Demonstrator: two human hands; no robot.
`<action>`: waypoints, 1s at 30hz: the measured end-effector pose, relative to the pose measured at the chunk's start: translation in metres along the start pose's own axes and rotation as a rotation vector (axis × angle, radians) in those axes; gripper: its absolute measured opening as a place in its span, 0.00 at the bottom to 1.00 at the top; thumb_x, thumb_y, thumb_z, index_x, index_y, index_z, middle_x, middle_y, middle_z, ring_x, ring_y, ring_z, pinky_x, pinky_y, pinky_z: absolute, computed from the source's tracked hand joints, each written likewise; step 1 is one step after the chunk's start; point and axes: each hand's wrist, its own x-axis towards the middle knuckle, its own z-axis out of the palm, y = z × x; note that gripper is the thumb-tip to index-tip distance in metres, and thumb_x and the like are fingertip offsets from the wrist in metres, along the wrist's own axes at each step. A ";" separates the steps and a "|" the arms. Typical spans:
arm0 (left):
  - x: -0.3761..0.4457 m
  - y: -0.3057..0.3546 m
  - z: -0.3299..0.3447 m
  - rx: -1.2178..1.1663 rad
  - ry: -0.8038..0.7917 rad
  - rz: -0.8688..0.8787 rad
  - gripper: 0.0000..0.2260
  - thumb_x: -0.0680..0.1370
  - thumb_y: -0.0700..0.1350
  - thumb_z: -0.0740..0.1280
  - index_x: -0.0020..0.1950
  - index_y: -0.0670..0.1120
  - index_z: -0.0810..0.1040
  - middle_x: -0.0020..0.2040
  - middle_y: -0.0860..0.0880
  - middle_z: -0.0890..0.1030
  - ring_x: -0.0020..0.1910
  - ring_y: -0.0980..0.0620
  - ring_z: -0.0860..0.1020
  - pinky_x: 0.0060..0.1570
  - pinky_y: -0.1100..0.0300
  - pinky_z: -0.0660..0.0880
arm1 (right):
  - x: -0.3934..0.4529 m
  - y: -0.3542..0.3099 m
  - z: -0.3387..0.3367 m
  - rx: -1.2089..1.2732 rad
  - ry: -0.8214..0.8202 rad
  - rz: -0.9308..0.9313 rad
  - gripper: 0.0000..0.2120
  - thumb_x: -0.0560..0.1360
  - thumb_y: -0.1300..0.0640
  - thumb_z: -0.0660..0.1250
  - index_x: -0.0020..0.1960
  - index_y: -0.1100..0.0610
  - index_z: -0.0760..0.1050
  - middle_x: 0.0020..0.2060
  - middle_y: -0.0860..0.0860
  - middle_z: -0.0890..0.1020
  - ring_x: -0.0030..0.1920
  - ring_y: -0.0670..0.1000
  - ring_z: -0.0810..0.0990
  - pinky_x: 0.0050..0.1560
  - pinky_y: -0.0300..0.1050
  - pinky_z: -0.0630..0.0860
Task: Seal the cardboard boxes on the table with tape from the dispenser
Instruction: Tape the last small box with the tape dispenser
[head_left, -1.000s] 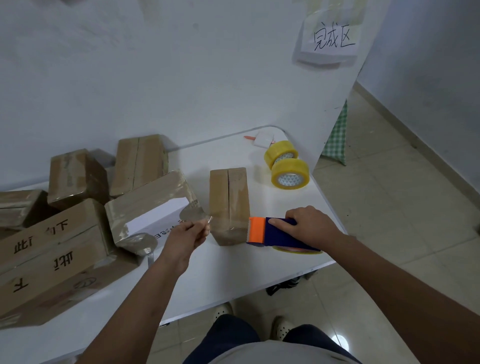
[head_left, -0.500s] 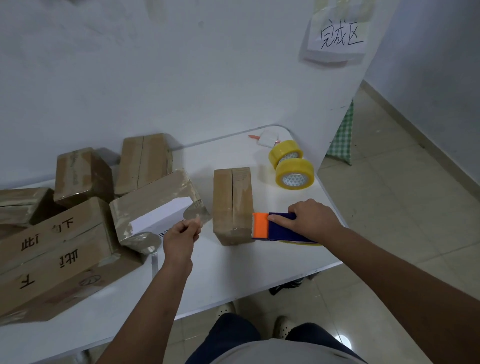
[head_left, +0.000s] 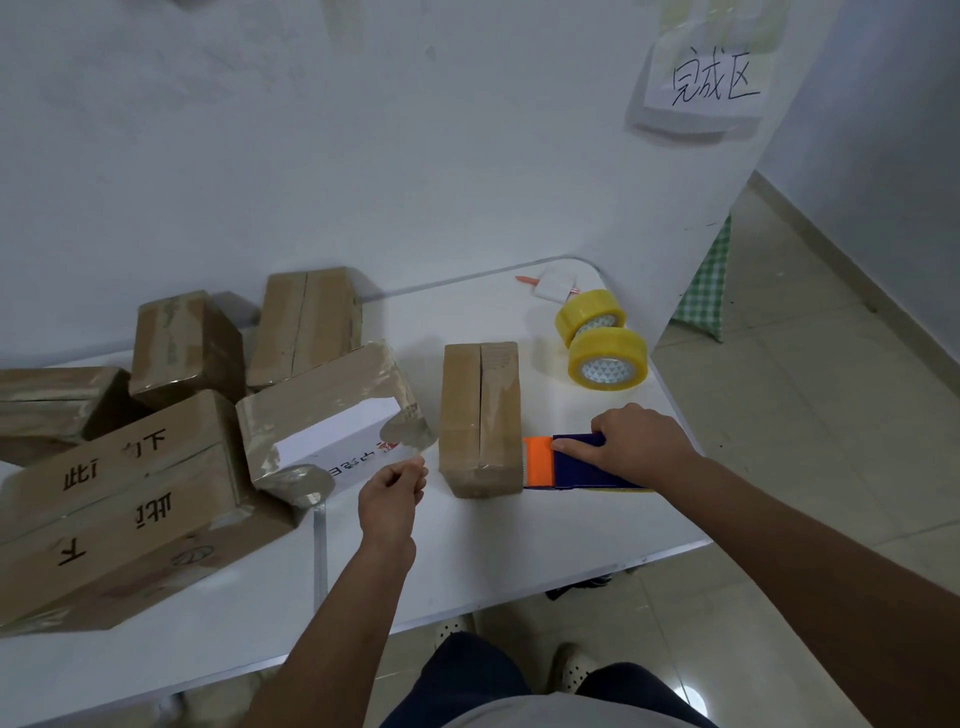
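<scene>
The cardboard box (head_left: 480, 415) being sealed lies near the middle of the white bench (head_left: 493, 551), its long axis running from 6 to 12 o'clock, the centre seam facing up along that same line and its near end facing the person. The tape dispenser (head_left: 563, 462) sits at 3 o'clock of the box's near end, its orange nose touching or just beside the lower right corner and pointing toward 9 o'clock, across the box's length. The right hand (head_left: 641, 441) grips the blue body from above, fingers curled over it, thumb along the side. That placement looks meant to lay tape round the near end.

The left hand (head_left: 392, 493) hovers at 8 o'clock of the box, just beside it, fingers curled together in a pinch. It seems to hold the free end of a clear tape strip, though the tape itself is too faint to confirm. If so, the pinch likely keeps the strip taut while the dispenser anchors the other side.

At 9 o'clock, a pile of boxes (head_left: 156, 467) leans together, several glossy with tape, probably set aside. At 1 o'clock stand two yellow tape rolls (head_left: 602, 343), within reach as spares.
</scene>
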 end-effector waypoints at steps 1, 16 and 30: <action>-0.001 -0.002 0.001 -0.005 0.002 -0.007 0.03 0.78 0.41 0.71 0.45 0.43 0.82 0.41 0.47 0.82 0.43 0.52 0.78 0.49 0.61 0.76 | 0.002 0.000 0.000 -0.010 -0.005 -0.003 0.34 0.70 0.23 0.50 0.36 0.54 0.73 0.32 0.50 0.76 0.34 0.49 0.76 0.34 0.43 0.70; -0.004 -0.004 0.022 0.197 -0.097 -0.042 0.16 0.75 0.49 0.74 0.57 0.44 0.75 0.50 0.49 0.76 0.52 0.50 0.74 0.51 0.57 0.67 | 0.017 -0.001 0.012 0.007 -0.081 0.041 0.33 0.71 0.24 0.53 0.33 0.54 0.71 0.31 0.50 0.75 0.32 0.48 0.74 0.32 0.42 0.68; 0.018 0.002 0.005 0.332 -0.238 0.003 0.15 0.75 0.53 0.74 0.54 0.45 0.78 0.51 0.49 0.80 0.52 0.51 0.77 0.56 0.54 0.73 | 0.010 -0.009 0.029 0.099 -0.129 0.084 0.31 0.73 0.26 0.52 0.33 0.54 0.68 0.30 0.51 0.73 0.31 0.49 0.72 0.33 0.42 0.67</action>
